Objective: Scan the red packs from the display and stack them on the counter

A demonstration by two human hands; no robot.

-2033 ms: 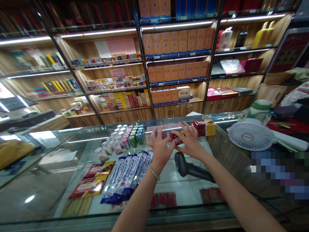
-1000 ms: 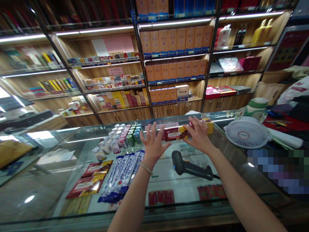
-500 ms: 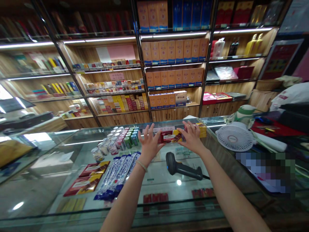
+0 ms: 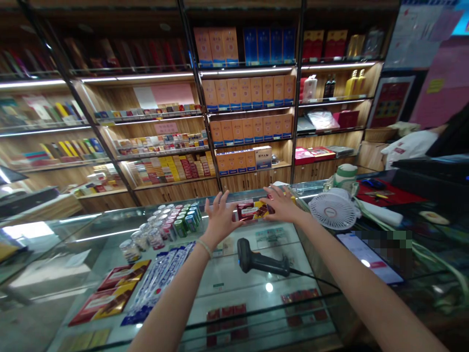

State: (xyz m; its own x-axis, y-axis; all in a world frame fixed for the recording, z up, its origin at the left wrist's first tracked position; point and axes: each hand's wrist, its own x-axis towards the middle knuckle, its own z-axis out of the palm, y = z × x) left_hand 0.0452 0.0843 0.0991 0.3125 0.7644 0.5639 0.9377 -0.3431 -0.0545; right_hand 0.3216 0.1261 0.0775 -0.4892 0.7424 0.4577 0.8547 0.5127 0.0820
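Note:
A red-and-yellow chocolate box (image 4: 249, 211) stands near the far edge of the glass counter, between my two hands. My left hand (image 4: 219, 221) is at its left end, thumb against the lower corner and the other fingers spread upward. Over the right end, my right hand (image 4: 282, 205) has its thumb low at the front and fingers across the top. Part of the box and whatever lies behind it are covered by this hand. A black barcode scanner (image 4: 262, 259) lies on the glass below my hands.
To the left are several small jars and cans (image 4: 157, 233), blue-and-white stick packs (image 4: 159, 283) and flat chocolate packs (image 4: 113, 293). A white fan (image 4: 333, 210), a green-and-white bottle (image 4: 345, 178) and a phone (image 4: 366, 256) are at the right. Stocked shelves (image 4: 252, 110) line the back.
My view has turned slightly right, so most things sit farther left. The chocolate box has shifted a little rightward relative to the scanner, with both hands staying at its ends.

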